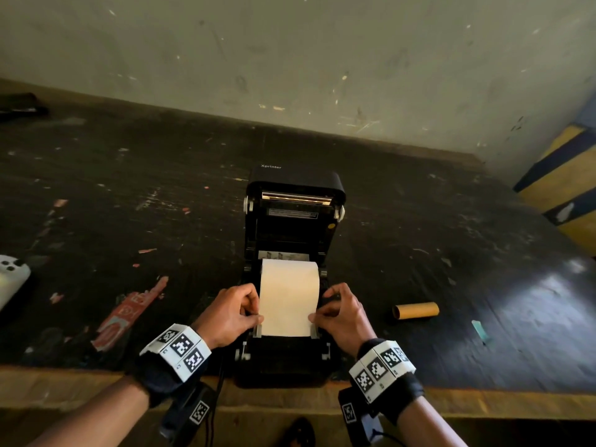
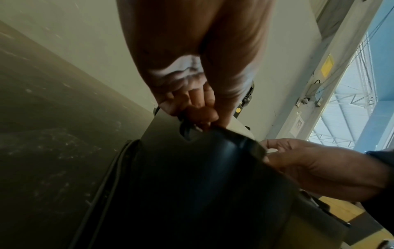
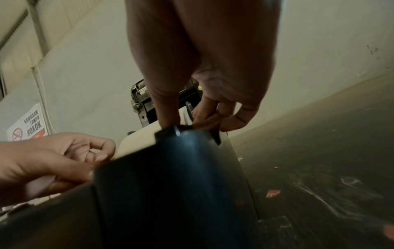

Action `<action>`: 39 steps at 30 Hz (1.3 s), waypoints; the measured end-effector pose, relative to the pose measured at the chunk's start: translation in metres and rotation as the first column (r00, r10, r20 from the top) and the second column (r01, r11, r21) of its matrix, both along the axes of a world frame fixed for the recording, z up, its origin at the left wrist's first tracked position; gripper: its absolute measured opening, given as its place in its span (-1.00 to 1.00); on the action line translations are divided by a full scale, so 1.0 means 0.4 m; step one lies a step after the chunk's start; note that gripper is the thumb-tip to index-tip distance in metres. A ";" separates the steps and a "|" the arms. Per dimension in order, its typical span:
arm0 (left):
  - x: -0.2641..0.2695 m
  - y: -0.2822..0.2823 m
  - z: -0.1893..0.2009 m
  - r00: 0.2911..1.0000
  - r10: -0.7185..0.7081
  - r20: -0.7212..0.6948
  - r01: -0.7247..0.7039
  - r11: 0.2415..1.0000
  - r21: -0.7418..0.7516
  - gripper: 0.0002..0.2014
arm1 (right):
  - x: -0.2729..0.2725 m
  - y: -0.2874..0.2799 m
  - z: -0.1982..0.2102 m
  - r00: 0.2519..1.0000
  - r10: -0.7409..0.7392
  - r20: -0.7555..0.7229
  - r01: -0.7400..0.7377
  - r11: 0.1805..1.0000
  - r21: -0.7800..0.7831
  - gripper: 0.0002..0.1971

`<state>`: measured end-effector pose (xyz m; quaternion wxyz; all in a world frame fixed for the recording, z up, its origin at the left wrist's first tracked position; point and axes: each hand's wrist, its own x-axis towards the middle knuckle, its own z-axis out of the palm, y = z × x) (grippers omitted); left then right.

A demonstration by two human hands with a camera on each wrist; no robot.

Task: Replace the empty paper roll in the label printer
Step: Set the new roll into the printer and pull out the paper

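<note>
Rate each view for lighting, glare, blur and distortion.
Head view: dim but sharp, wide-angle bending of the table edge, window glare at its right end; paper and cardboard core read clearly. Left wrist view: printer body dark and soft up close, window overexposed. Right wrist view: near printer blurred, left hand well lit.

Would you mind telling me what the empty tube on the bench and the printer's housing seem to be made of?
The empty tube looks like cardboard: matte tan, with a hollow dark end. The printer's housing appears to be moulded black plastic, smooth, with soft highlights on its rounded edges. The bench is probably painted wood, scuffed.
</note>
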<state>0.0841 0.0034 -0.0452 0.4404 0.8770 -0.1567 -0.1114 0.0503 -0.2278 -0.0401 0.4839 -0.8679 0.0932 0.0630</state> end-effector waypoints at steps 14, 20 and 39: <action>0.017 0.003 -0.005 1.000 0.011 0.013 -0.011 1.000 0.001 -0.78 | 0.019 -0.010 -0.014 0.998 0.065 0.006 -0.065 0.997 -0.052 -0.58; 0.003 -0.004 -0.015 0.998 0.043 0.049 -0.045 0.998 0.036 -0.78 | 0.029 -0.015 -0.017 0.991 0.131 -0.010 -0.131 0.983 -0.127 -0.61; 0.002 -0.006 -0.002 0.998 0.044 -0.033 -0.044 0.999 0.011 -0.81 | 0.023 -0.010 0.010 0.994 0.105 -0.025 -0.106 0.993 -0.058 -0.58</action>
